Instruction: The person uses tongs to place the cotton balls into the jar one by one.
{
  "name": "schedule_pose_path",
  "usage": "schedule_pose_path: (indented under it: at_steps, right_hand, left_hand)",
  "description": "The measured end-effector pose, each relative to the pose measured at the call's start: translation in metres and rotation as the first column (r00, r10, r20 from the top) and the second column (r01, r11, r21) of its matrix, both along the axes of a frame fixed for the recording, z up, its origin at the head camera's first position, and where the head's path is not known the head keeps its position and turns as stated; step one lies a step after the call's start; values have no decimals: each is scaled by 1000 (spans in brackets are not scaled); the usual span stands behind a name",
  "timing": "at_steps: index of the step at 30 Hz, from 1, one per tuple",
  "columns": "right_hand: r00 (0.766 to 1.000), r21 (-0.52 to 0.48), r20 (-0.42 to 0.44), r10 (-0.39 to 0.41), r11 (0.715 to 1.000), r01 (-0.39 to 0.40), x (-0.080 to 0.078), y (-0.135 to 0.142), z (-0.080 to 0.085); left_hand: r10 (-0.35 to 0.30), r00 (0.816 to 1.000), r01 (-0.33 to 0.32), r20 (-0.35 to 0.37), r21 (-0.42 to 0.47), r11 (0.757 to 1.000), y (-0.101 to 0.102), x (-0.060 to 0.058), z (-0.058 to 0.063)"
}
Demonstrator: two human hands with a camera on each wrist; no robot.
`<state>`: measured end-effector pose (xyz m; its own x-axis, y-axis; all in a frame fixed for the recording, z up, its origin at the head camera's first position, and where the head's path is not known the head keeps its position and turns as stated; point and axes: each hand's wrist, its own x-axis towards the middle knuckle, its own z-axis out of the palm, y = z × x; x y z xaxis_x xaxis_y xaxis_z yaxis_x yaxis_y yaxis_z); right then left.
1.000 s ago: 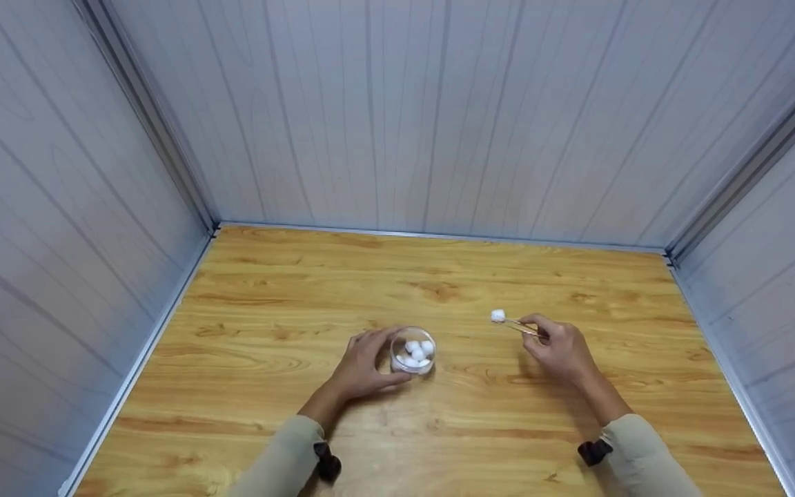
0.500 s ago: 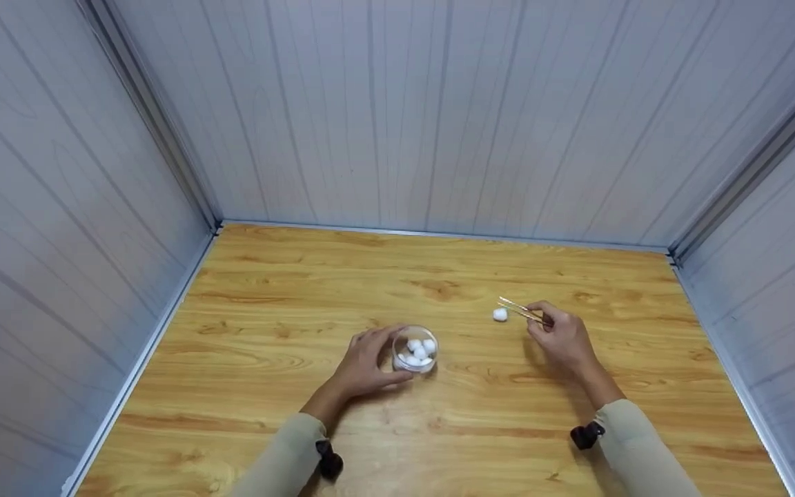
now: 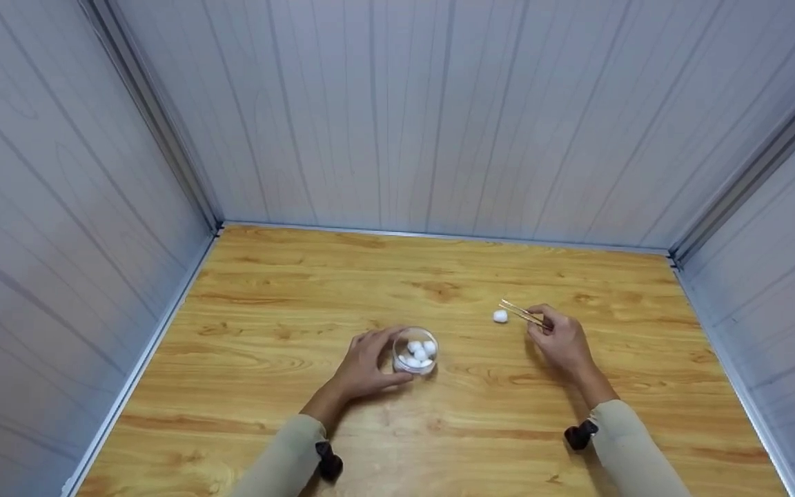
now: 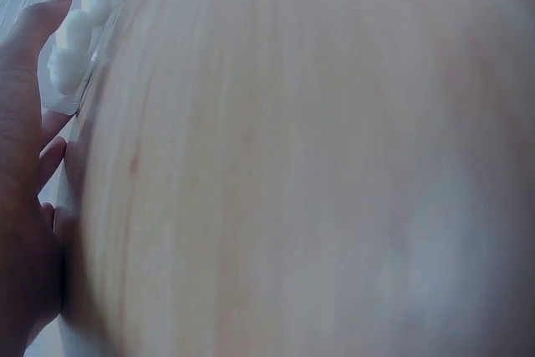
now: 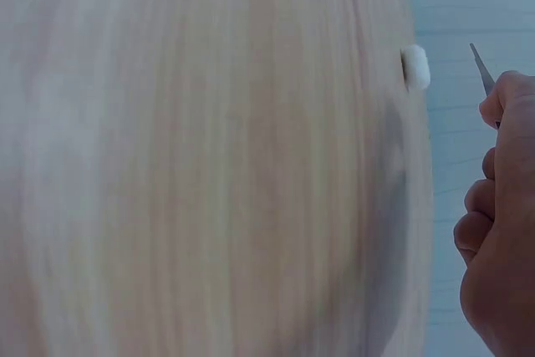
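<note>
My left hand (image 3: 364,366) holds a clear round jar (image 3: 397,360) on the table, thumb on the near side and fingers round the far side. Inside it lie several white cotton balls (image 3: 420,355), also seen through the jar wall (image 4: 50,94) in the left wrist view. Pinched in my right hand (image 3: 563,343) is a pair of metal tweezers (image 3: 523,314), tips apart and pointing left. A single cotton ball (image 3: 500,316) lies on the table just below the tweezer tips, apart from them. In the right wrist view that cotton ball (image 5: 416,68) sits left of the tweezers (image 5: 481,69).
The wood-grain table (image 3: 287,276) is closed in by pale panel walls (image 3: 404,117) at the back, left and right. Dark wrist mounts (image 3: 329,461) sit at both sleeves.
A second ago the tweezers gripped the cotton ball; they have let it go onto the table and moved slightly up and away. My left hand and the jar stay in place.
</note>
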<state>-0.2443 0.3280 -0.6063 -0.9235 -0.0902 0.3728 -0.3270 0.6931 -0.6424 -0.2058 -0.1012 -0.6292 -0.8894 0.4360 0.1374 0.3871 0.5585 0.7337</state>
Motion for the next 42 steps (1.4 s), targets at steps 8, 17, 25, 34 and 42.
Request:
schedule_pose_path:
  at_steps: [8, 17, 25, 34, 42]
  right_hand:
    - [996, 40, 85, -5, 999, 2, 1, 0, -5]
    - [992, 76, 129, -11, 997, 1, 4, 1, -10]
    - [989, 113, 147, -16, 994, -1, 4, 1, -13]
    - [988, 129, 154, -19, 992, -1, 5, -1, -13]
    - [988, 147, 156, -24, 989, 1, 3, -1, -13]
  left_hand:
    - [3, 1000, -3, 9, 8, 1000, 1, -1, -1]
    - [0, 1000, 0, -2, 9, 1000, 1, -1, 0]
    - [-6, 1000, 6, -4, 10, 1000, 1, -2, -2]
    - [1, 1000, -1, 9, -6, 1000, 0, -1, -2]
    - [2, 1000, -2, 11, 6, 1000, 0, 0, -1]
